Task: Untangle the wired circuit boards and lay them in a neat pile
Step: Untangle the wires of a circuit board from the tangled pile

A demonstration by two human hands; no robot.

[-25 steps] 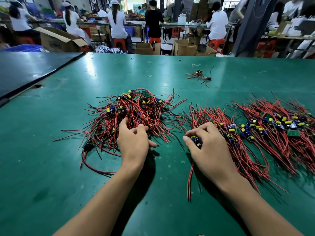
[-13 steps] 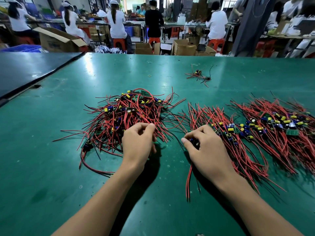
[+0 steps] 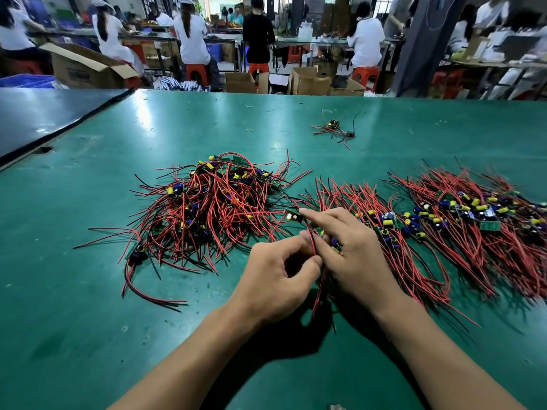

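**Board in hand at frame centre; pile lies to the right**

Left hand: thumb and forefinger curled, pinching a red-and-black wire pair. The other fingers are folded loosely under. The hand holds nothing else.

Right hand: fingers mostly stretched and pointing to the upper left. The forefinger tip touches a small board. The thumb is hidden beneath the hand, so I cannot tell whether this hand grips the board or only steadies it.

Board and wires: the board sits just above the two hands, between the tangle on the left and the pile on the right. Its wires run from the board down through the left pinch and trail toward the lower edge of the frame. The long axis is therefore roughly top to bottom in the frame.

Key relation: the pile starts directly under and to the right of the right hand. Its boards form a row across the frame, and its wires fan toward the lower right. The held wires are close to that lay but stand a little steeper. The right hand is nearer the pile and the left hand is nearer the tangle.

Judgement: the board looks nearly free of the tangle, though loose red ends from the heap cross just left of it, so a snag remains possible. The coming move is probably a short shift to the right, with the wire tail swung slightly right to match the fan.

Also on the counter: a second laid-out group at the right edge, and a few strays in the upper centre.
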